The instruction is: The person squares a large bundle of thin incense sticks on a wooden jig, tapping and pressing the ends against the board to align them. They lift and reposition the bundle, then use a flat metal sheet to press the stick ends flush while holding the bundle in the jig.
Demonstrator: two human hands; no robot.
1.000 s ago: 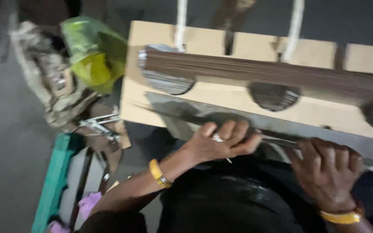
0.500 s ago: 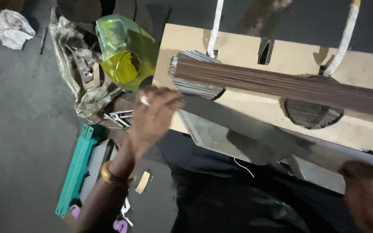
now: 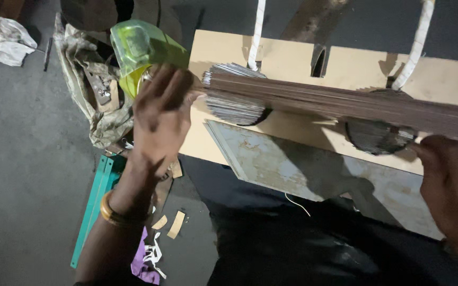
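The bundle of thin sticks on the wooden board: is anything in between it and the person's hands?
Nothing visible is. The left hand is flat against the end of the bundle of thin sticks, and the right hand is right beside its other end. The green plastic container sits behind the left hand, off to the side.

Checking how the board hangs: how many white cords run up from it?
2. One white cord rises near the bundle's left end; the other white cord rises toward the board's right side. More may lie outside the frame.

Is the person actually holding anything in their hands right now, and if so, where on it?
Neither hand grips anything. The left hand lies flat against the end of the bundle of thin sticks; the right hand rests near its far part, fingers not clearly closed.
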